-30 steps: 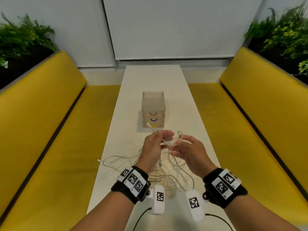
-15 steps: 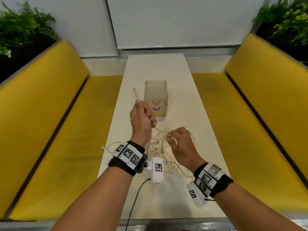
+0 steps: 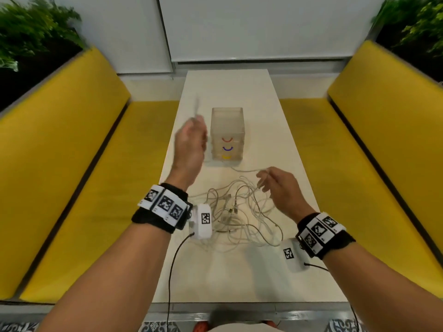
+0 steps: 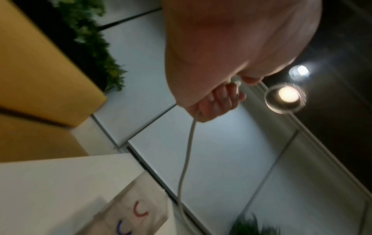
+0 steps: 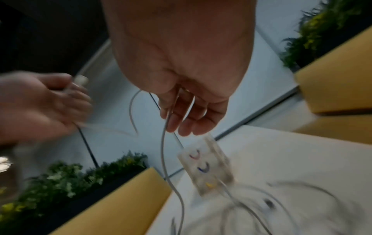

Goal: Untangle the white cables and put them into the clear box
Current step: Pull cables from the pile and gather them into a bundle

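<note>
A tangle of white cables [image 3: 239,212] lies on the white table [image 3: 227,87], near the front. The clear box [image 3: 227,135] with red, blue and yellow marks stands behind it. My left hand [image 3: 191,137] is raised just left of the box. Its fingers [image 4: 219,98] are curled round one white cable [image 4: 187,159], whose plug end [image 3: 197,106] sticks up, blurred. My right hand [image 3: 266,183] hovers over the right of the tangle. A white cable strand [image 5: 164,151] runs between its thumb and fingers [image 5: 175,120] and hangs down to the pile.
Yellow benches [image 3: 72,140] [image 3: 383,140] flank the narrow table on both sides. Plants [image 3: 31,37] stand behind them. White sensor packs [image 3: 203,221] with black leads hang from both wrists above the table's near end.
My left hand has lifted up and away beside the box, drawing its cable out of the pile. My right hand has moved right and risen above the tangle.
</note>
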The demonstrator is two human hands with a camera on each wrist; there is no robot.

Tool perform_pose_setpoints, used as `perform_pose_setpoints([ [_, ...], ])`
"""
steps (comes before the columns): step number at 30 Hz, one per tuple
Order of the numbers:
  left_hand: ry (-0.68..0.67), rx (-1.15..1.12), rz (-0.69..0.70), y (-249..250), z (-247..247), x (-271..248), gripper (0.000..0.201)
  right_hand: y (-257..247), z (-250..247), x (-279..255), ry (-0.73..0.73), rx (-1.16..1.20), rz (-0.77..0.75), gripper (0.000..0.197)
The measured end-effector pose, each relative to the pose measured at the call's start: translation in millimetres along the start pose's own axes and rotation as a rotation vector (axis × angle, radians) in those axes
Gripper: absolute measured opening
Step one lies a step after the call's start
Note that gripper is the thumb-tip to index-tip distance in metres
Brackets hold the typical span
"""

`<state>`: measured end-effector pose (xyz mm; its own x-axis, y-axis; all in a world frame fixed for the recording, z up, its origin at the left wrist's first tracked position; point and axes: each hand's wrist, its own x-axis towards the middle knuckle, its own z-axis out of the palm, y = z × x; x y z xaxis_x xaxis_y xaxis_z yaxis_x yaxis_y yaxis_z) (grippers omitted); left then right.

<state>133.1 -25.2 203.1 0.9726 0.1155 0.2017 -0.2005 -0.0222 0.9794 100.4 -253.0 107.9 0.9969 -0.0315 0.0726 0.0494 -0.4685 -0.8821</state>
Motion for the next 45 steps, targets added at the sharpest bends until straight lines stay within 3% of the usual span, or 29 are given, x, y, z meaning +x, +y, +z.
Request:
perform_pose_setpoints([
  [2,-0.161,0.123,-0.027,-12,17,-7,0.034,-34,-7,7,0.027,0.039,-0.116,0.026],
  [4,-0.311,0.188,0.007,-22,33,-12,0.049,-62,-12,16,0.04,0.025,-0.206,0.021],
  [7,-0.402,0.151,0.036,-20,49,-17,0.047,-94,-17,27,0.071,0.056,-0.265,0.01],
  [15,-0.363,0.077,0.06,9,46,0,0.035,-121,-34,32,0.081,0.522,-0.204,0.007],
  [19,-0.223,-0.116,0.084,47,46,9,0.036,-113,-35,27,0.112,0.526,-0.227,0.027],
  [21,-0.169,-0.214,0.103,66,47,16,0.035,-102,-29,18,0.006,0.415,-0.217,0.036],
  [24,-0.129,-0.257,0.128,81,48,24,0.034,-71,-4,3,-0.308,0.172,-0.117,0.043],
  [26,-0.12,-0.266,0.133,81,48,26,0.034,-43,22,-4,-0.493,0.046,-0.06,0.034],
  [28,-0.096,-0.287,0.137,78,47,27,0.033,-23,39,-9,-0.532,-0.057,-0.027,0.014],
  [33,-0.027,-0.351,0.163,74,36,29,0.031,-2,40,-8,-0.425,-0.222,0.041,0.023],
  [35,-0.051,-0.225,0.169,63,30,29,0.031,-1,33,1,-0.359,-0.236,0.042,0.029],
  [37,-0.096,-0.015,0.083,43,25,28,0.035,-8,24,11,-0.281,-0.205,0.022,0.031],
  [40,-0.143,0.136,-0.137,7,16,22,0.055,-32,1,22,-0.14,-0.049,-0.037,0.03],
  [42,-0.145,0.105,-0.201,-12,11,17,0.046,-47,-17,25,-0.051,0.204,-0.018,0.032],
  [45,-0.149,0.076,-0.238,-26,10,12,0.032,-63,-37,24,-0.107,0.449,-0.003,0.027],
])
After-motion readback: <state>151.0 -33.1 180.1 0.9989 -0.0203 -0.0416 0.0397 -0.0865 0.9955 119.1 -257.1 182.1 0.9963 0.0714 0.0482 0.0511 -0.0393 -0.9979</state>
